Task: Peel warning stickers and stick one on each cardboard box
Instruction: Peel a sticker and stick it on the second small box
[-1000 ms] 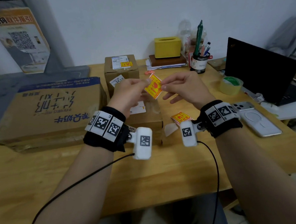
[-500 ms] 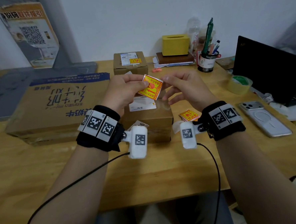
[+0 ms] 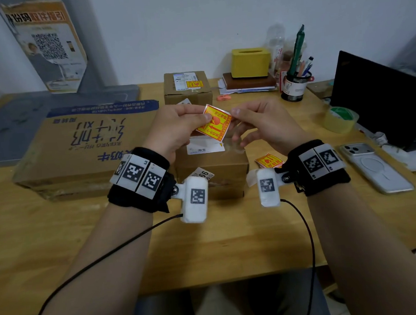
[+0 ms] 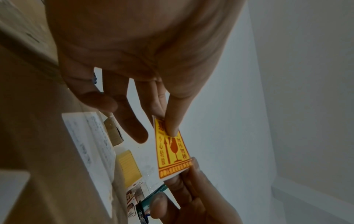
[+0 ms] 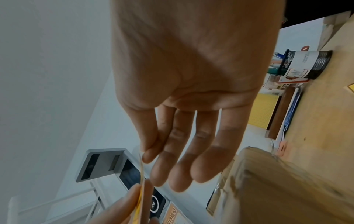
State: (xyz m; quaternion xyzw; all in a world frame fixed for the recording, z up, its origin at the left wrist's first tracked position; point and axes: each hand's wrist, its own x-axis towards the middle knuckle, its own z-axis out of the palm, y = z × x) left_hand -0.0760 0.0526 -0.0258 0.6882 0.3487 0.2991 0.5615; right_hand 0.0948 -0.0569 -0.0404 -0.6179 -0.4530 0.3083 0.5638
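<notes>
A yellow and red warning sticker [image 3: 213,125] hangs in the air between both hands, above the near small cardboard box [image 3: 212,171]. My left hand [image 3: 199,116] pinches its left corner with thumb and forefinger; in the left wrist view that pinch sits on the sticker [image 4: 172,151] at its top. My right hand [image 3: 238,111] pinches the upper right corner, its other fingers loosely extended. The right wrist view shows the sticker [image 5: 142,174] edge-on. A second small box [image 3: 187,90] at the back carries a sticker. A large flat box [image 3: 84,145] lies to the left.
A small stack of stickers [image 3: 268,159] lies on the wooden table right of the near box. A phone [image 3: 373,169], a tape roll [image 3: 341,120], a laptop [image 3: 378,98], a pen cup [image 3: 295,86] and a yellow tissue box [image 3: 250,62] fill the right and back.
Both hands have kept their pinch on the sticker and turned its printed face more toward me. My view has shifted left, so the boxes sit further right in the picture.
</notes>
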